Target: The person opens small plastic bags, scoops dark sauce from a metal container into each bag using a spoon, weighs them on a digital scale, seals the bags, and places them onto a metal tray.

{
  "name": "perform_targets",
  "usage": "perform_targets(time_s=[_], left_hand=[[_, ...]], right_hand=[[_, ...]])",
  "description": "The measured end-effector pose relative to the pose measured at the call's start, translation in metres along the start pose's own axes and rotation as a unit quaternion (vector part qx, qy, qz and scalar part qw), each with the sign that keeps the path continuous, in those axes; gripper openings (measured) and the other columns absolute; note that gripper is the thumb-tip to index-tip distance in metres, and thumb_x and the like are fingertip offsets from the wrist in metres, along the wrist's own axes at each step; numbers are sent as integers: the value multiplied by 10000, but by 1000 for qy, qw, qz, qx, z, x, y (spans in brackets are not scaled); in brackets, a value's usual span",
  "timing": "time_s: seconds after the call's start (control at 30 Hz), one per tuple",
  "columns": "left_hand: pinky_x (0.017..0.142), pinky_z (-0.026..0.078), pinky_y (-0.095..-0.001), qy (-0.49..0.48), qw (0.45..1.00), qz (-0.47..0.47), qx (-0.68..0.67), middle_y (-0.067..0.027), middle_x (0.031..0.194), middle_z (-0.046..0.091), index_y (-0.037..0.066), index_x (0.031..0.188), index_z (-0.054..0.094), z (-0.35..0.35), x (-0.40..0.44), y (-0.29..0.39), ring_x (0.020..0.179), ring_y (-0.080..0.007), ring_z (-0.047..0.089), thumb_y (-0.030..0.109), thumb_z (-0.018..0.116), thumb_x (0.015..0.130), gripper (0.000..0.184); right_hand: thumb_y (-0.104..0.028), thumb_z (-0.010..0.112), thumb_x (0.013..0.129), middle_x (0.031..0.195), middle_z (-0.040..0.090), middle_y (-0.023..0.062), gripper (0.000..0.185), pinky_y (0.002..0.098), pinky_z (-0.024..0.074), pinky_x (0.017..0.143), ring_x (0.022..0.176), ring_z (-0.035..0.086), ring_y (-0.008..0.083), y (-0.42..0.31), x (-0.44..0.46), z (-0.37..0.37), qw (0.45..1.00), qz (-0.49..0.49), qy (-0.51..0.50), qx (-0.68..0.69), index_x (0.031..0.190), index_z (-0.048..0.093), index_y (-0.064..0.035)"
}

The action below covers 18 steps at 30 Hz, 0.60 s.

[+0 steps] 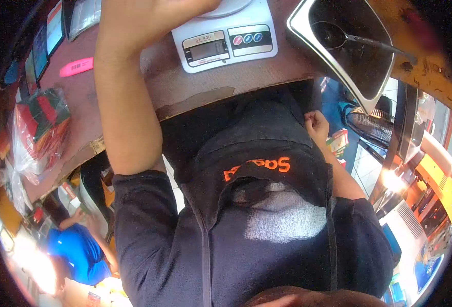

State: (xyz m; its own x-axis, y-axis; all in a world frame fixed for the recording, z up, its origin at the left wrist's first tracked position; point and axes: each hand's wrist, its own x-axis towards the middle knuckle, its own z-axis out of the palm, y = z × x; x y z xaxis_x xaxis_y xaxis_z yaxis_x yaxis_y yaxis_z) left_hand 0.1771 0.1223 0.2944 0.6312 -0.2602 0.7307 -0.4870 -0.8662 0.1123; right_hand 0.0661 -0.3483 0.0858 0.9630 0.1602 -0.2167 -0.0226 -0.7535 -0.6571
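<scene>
At the top edge, my left hand (154, 18) reaches over the table beside a white kitchen scale (225, 38); its fingertips are cut off by the frame, so what they hold is hidden. The scale has a small display, coloured buttons and a round plate partly in view. Lower down, my right hand (317, 125) rests by the dark cloth at my lap, fingers curled, with nothing visible in them. A pink marker (76, 67) lies on the table left of my forearm.
A black container with a white rim (300, 23) holds a metal utensil at the upper right. A plastic-wrapped red and green package (41, 120) sits on the table's left side. A fan (371, 125) stands at the right. At lower left is a person in blue (80, 253).
</scene>
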Motion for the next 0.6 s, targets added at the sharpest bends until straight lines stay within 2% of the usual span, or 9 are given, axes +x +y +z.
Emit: perform_targets(time_s=[0.03, 0.07, 0.13, 0.27, 0.33, 0.37, 0.43, 0.53, 0.6], left_hand=[[926, 367, -414, 25, 994, -20, -104, -174, 1110, 568, 12, 948, 640, 0, 0, 0, 1107, -297, 497, 538, 679, 759, 560], [926, 367, -414, 25, 994, -20, -104, -174, 1110, 568, 12, 948, 640, 2, 0, -1, 1107, -297, 497, 538, 679, 759, 560], [923, 379, -390, 66, 989, -13, -131, -184, 1118, 558, 2, 991, 626, 8, 0, -6, 1079, -296, 516, 749, 511, 766, 788], [927, 380, -376, 45, 984, -18, -171, -182, 1126, 555, -14, 1030, 613, 5, 1, -5, 1073, -294, 524, 880, 346, 727, 981], [920, 387, -362, 97, 989, -48, -100, -167, 1124, 562, -19, 1043, 611, 10, 0, 5, 1069, -283, 532, 766, 541, 730, 847], [920, 387, -362, 97, 989, -48, -100, -167, 1124, 562, -19, 1043, 611, 12, -3, 0, 1069, -283, 532, 766, 541, 730, 847], [882, 378, -361, 100, 985, -61, -123, -129, 1057, 591, 10, 1014, 621, 13, -3, -9, 1010, -269, 545, 574, 723, 689, 659], [844, 350, -358, -39, 998, -49, 30, -81, 952, 616, 48, 923, 642, -5, 1, -1, 934, -246, 547, 384, 807, 619, 482], [829, 337, -354, -34, 998, -49, 11, -67, 914, 618, 63, 878, 647, 0, 1, 0, 903, -240, 542, 360, 802, 625, 420]], right_hand=[[-64, 634, 776, 672, 573, 70, 93, 272, 438, 556, 569, 539, 128, 1, 0, 0, 1000, -1, -2, -4, 866, 654, -53], [-64, 634, 776, 672, 573, 70, 93, 272, 438, 556, 569, 539, 128, 1, 0, 0, 1000, -1, -2, -4, 866, 654, -53], [-74, 637, 774, 674, 575, 72, 94, 278, 445, 563, 574, 546, 136, -2, 0, 0, 1000, -5, -1, -3, 865, 655, -58], [-74, 636, 774, 673, 575, 70, 94, 279, 448, 570, 581, 550, 139, 2, 1, 1, 1000, -15, 4, -1, 865, 655, -59], [-74, 635, 778, 675, 577, 68, 90, 280, 451, 576, 584, 553, 141, -2, 1, 0, 1000, -20, 6, -9, 864, 654, -57], [-74, 635, 778, 675, 577, 68, 90, 280, 451, 576, 584, 553, 141, 0, 1, 1, 1000, -20, 6, -9, 864, 654, -57], [-71, 632, 786, 678, 579, 67, 84, 277, 449, 575, 585, 549, 136, 6, 1, 3, 1000, -19, 3, 10, 866, 655, -54], [-72, 634, 796, 678, 582, 66, 80, 270, 446, 574, 585, 544, 131, 2, 1, 1, 1000, -13, 1, 8, 869, 655, -45], [-73, 637, 800, 676, 580, 64, 79, 269, 442, 569, 583, 540, 127, 1, 2, 2, 1000, -15, 4, 16, 870, 656, -40]])
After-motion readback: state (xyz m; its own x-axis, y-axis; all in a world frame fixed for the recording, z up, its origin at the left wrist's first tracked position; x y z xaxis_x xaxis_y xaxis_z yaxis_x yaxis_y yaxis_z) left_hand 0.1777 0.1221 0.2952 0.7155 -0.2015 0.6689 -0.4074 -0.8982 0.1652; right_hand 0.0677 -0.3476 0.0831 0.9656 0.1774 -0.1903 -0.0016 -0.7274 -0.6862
